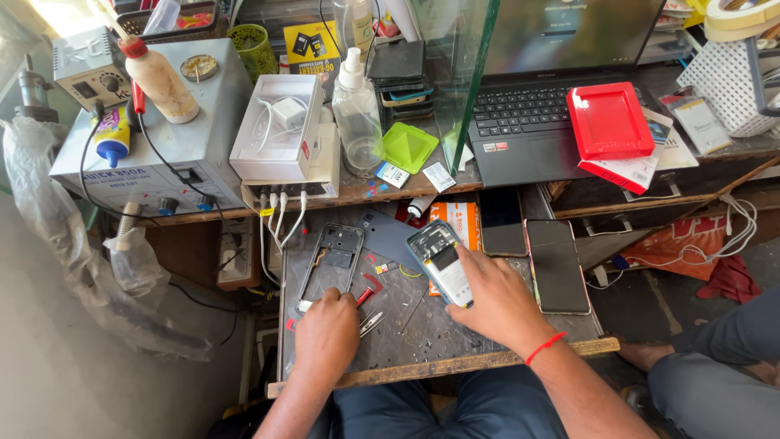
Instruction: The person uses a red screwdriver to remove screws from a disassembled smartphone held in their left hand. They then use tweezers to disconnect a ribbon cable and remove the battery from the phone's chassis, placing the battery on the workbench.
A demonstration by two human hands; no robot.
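My right hand (493,299) rests on an opened phone (439,260) with its back off, pressing it against the grey work mat (406,325). My left hand (327,329) is closed around a small red-handled tool (365,296) near the mat's front left. A bare phone frame (331,262) lies just beyond my left hand. A grey back cover (388,237) sits between the frame and the opened phone. Metal tweezers (372,323) lie beside my left hand.
Two dark phones (557,265) lie face up to the right. Behind stand a laptop (532,122), a red tray (608,120), a clear spray bottle (357,110), a white box (276,126) and a grey rework station (175,146). Another person's legs (715,370) are at lower right.
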